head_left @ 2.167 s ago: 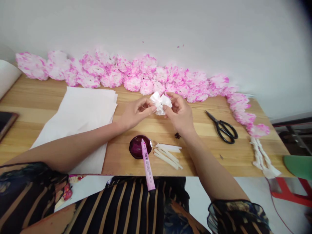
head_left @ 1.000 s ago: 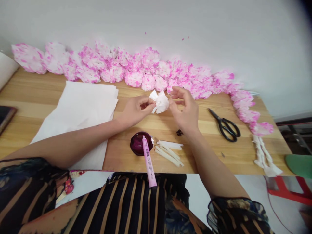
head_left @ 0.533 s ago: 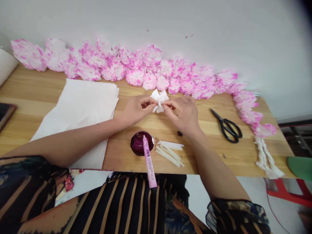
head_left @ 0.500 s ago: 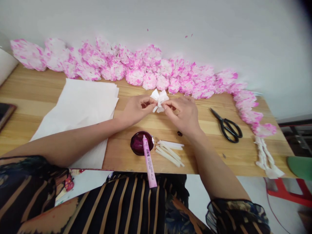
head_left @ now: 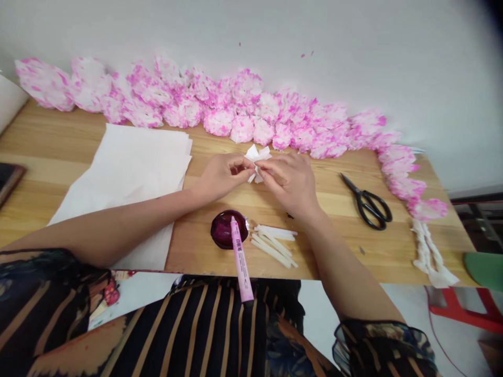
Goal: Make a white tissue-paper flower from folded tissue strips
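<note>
the left hand [head_left: 226, 175] pinches a small gathered piece of white paper [head_left: 258, 153] by its near-left side, thumb and forefinger together on it; the right hand [head_left: 293, 180] is clamped on the same piece from the other side, thumb and fingertips meeting close to its middle. with a grip on each side, the paper likely stays steady while its loose petals fan out above and below the fingers. it sits between the two hands, over the middle of the counter [head_left: 190, 251], though whether it touches the wood cannot be told. the stack of white sheets [head_left: 129, 173] lies flat under the left forearm, probably to be within easy reach. in front of the body, a pink marker [head_left: 242, 264] leans its tip end on a dark dish [head_left: 220, 233], perhaps to hold that end off the wood, its black end jutting past the counter's front edge. pale sticks [head_left: 271, 248] lie loosely beside the dish. black scissors [head_left: 365, 201] rest right of the right hand, and pink-and-white paper flowers [head_left: 239, 104] line the back, seemingly leaving working room in front.
</note>
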{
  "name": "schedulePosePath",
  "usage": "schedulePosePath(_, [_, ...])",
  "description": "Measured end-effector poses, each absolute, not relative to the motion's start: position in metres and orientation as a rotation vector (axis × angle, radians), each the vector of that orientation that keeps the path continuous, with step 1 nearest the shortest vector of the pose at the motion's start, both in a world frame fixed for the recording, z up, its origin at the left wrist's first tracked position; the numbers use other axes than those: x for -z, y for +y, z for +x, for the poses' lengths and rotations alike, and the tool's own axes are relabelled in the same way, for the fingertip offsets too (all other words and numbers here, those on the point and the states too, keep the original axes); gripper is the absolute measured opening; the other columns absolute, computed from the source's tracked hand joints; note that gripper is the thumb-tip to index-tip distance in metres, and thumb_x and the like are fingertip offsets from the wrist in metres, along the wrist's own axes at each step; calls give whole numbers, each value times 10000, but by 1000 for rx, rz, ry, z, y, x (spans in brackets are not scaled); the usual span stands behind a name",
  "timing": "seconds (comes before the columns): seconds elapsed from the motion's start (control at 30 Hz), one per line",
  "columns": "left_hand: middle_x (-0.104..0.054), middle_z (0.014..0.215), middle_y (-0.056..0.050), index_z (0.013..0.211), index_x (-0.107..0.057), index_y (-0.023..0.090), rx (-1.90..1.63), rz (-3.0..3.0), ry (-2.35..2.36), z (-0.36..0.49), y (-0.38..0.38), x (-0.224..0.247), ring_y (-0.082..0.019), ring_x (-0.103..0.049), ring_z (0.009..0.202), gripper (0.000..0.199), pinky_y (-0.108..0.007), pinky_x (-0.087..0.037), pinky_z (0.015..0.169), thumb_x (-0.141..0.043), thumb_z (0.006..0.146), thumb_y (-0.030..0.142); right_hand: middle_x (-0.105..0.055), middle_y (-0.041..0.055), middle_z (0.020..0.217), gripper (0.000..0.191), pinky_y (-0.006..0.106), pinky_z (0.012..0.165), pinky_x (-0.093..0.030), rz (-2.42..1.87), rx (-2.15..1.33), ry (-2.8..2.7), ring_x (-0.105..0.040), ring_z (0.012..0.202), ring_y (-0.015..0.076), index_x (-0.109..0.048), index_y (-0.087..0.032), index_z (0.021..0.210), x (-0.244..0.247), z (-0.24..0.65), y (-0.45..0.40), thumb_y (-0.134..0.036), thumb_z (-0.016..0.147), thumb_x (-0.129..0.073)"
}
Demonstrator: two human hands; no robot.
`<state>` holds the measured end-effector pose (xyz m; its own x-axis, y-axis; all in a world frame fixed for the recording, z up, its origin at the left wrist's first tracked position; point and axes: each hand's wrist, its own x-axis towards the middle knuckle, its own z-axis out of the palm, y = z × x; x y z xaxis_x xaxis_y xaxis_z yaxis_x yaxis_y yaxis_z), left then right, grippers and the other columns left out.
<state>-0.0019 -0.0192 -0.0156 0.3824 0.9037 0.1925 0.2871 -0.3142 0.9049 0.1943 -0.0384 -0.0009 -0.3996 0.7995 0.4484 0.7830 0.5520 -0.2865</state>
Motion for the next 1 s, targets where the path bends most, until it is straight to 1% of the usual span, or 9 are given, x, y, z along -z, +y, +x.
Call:
schedulePosePath(0.1, [-720, 832, -40, 827, -730, 151, -931, 1808, 1044, -2, -20, 14, -130, -600, 726, 230, -244, -442, 655, -610, 856, 344, -754, 45, 1002, 239, 390, 837, -386, -1287, -30, -2248, -628, 948, 239, -732, -268, 1056, 1, 194, -39, -316, 965, -517])
schedulePosePath(0.37, [-746, 855, -41, 830, -730, 154, -1005, 1760, 1100, 0, -22, 9, -142, -627, 766, 231, -256, -470, 703, -595, 861, 338, -760, 42, 956, 251, 381, 838, -414, -1306, -98, -2131, -663, 872, 221, -704, -236, 1088, 1, 198, -37, -256, 926, -514])
schedulePosePath(0.43, [-752, 864, -37, 824, -731, 156, -1018, 1765, 1113, -1, -21, 8, -146, -636, 783, 230, -258, -475, 720, -591, 863, 334, -754, 37, 932, 237, 378, 841, -419, -1299, -126, -2115, -662, 865, 217, -698, -228, 1070, -2, 197, -38, -254, 909, -527])
schedulePosePath(0.6, [-768, 927, -36, 860, -748, 172, -1014, 1759, 1090, -1, -23, 8, -160, -667, 843, 240, -263, -492, 758, -576, 874, 340, -735, 24, 888, 150, 381, 846, -399, -1322, -69, -2160, -640, 877, 227, -685, -235, 958, -4, 193, -39, -342, 876, -619])
schedulePosePath(0.7, [-762, 918, -41, 883, -747, 170, -1019, 1777, 1080, 0, -24, 8, -162, -669, 847, 238, -269, -494, 769, -579, 875, 339, -715, 9, 799, 132, 363, 806, -400, -1356, -106, -2096, -633, 801, 207, -678, -225, 865, 1, 194, -36, -321, 904, -596])
schedulePosePath(0.83, [-728, 877, -40, 851, -670, 156, -1045, 1731, 1051, 1, -24, 8, -143, -653, 808, 190, -258, -493, 741, -611, 857, 337, -690, -1, 737, 177, 310, 672, -410, -1401, -316, -1930, -603, 677, 172, -660, -209, 794, 4, 196, -34, -303, 915, -572])
schedulePosePath(0.87, [-715, 865, -32, 878, -636, 160, -1057, 1692, 1049, 1, -24, 8, -135, -650, 789, 187, -250, -493, 719, -633, 842, 344, -689, 1, 737, 181, 309, 672, -411, -1398, -314, -1933, -603, 678, 174, -661, -209, 789, 4, 196, -33, -306, 913, -572])
schedulePosePath(0.97, [-680, 798, 2, 987, -544, 183, -1047, 1596, 1063, 0, -22, 9, -121, -639, 715, 309, -232, -479, 644, -690, 806, 385, -686, 9, 723, 195, 335, 731, -414, -1362, -173, -2017, -608, 709, 190, -679, -213, 799, 4, 195, -34, -309, 916, -556])
schedulePosePath(1.0, [-669, 771, 10, 986, -534, 185, -1026, 1592, 1072, 0, -21, 9, -119, -630, 688, 325, -230, -471, 623, -695, 804, 400, -688, 11, 724, 197, 345, 750, -410, -1346, -118, -2043, -609, 720, 195, -686, -217, 812, 4, 195, -34, -305, 920, -548])
